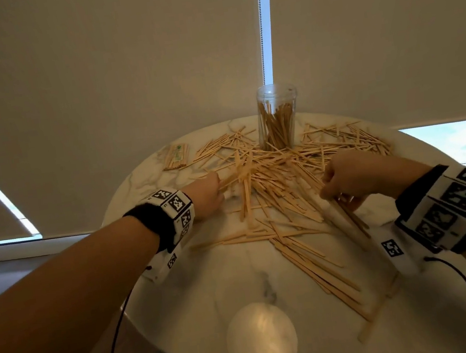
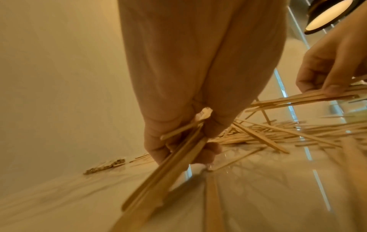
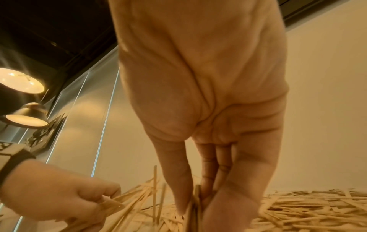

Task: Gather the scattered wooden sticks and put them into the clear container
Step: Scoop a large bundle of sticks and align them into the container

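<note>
- nearest the head camera, a round bright patch (image 1: 262, 339) glares off the near rim of the round marble table (image 1: 183, 303), with a few wooden sticks (image 1: 312, 261) fanned out just beyond it.
- the left hand (image 1: 206, 198) is at the left edge of the pile, fingers curled around a small bundle of sticks (image 2: 178, 158); the bundle slants down toward the tabletop.
- the right hand (image 1: 351, 174) is at the right side of the pile, thumb and fingers pinching a bunch of sticks (image 3: 195, 202) held roughly level.
- most sticks lie crisscrossed in a loose heap (image 1: 278, 167) across the middle and far side of the table, between and beyond the two hands.
- the clear container (image 1: 278, 116) stands upright at the far edge, touching the heap, already holding a good many sticks on end.
- a small wrapped packet of sticks (image 1: 176, 156) lies flat at the far left, apart from the heap.
- both wrists carry black bands (image 1: 154, 223) with black-and-white marker blocks (image 1: 177, 203).
</note>
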The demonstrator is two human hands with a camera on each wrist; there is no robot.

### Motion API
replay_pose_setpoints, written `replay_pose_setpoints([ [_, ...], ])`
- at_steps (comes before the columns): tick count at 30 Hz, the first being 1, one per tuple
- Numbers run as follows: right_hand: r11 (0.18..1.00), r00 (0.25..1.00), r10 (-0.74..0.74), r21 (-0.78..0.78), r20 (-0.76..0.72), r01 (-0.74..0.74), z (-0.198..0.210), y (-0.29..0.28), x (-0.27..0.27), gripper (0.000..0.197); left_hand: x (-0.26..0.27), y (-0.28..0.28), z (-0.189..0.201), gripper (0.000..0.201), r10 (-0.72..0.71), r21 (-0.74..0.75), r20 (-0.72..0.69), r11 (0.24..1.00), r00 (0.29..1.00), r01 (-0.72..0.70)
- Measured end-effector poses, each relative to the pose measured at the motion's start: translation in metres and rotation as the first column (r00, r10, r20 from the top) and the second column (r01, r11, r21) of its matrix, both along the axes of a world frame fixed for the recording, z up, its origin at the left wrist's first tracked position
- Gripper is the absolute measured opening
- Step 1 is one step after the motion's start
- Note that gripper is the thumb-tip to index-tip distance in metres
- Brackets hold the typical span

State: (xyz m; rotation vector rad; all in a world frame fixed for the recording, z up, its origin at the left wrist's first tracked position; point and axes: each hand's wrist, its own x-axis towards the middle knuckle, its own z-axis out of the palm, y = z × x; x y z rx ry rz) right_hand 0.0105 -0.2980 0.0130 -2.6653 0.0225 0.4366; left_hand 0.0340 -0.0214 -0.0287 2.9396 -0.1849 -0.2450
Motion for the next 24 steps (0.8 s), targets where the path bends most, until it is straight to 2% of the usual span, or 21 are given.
replay_pose_setpoints([
  [3, 0.996, 0.998, -0.016, 0.092, 0.063, 0.010, 0.004, -0.002, -0.002, 0.013, 0.004, -0.003, 0.007, 0.017, 0.019, -0.195, 0.074, 0.981, 0.997, -0.004],
  [6, 0.985, 0.993, -0.031, 0.175, 0.117, 0.010, 0.006, -0.002, -0.002, 0.011, 0.012, -0.012, 0.015, 0.025, 0.083, -0.421, 0.129, 0.907, 0.988, -0.021],
  [8, 0.972, 0.987, -0.047, 0.236, 0.153, 0.009, 0.009, -0.001, -0.001, 0.009, 0.018, -0.021, 0.019, 0.031, 0.133, -0.606, 0.117, 0.795, 0.984, -0.036],
  [11, 0.939, 0.974, -0.071, 0.343, 0.215, -0.007, 0.012, 0.003, 0.002, 0.009, 0.021, -0.040, 0.027, 0.033, 0.173, -0.830, 0.057, 0.556, 0.983, -0.050],
  [16, 0.874, 0.945, -0.074, 0.476, 0.320, -0.093, 0.016, 0.017, 0.011, 0.008, 0.025, -0.066, 0.035, 0.035, 0.112, -0.938, -0.026, 0.340, 0.993, -0.063],
  [18, 0.856, 0.933, -0.064, 0.501, 0.354, -0.131, 0.016, 0.026, 0.016, 0.009, 0.026, -0.076, 0.036, 0.041, 0.071, -0.953, -0.027, 0.300, 0.997, -0.047],
  [21, 0.832, 0.921, -0.029, 0.520, 0.389, -0.193, 0.016, 0.040, 0.026, 0.012, 0.029, -0.089, 0.036, 0.059, 0.026, -0.939, 0.052, 0.341, 0.998, 0.040],
  [24, 0.811, 0.911, -0.007, 0.536, 0.412, -0.236, 0.013, 0.048, 0.040, 0.016, 0.040, -0.097, 0.030, 0.045, 0.034, -0.934, 0.115, 0.345, 0.993, 0.096],
])
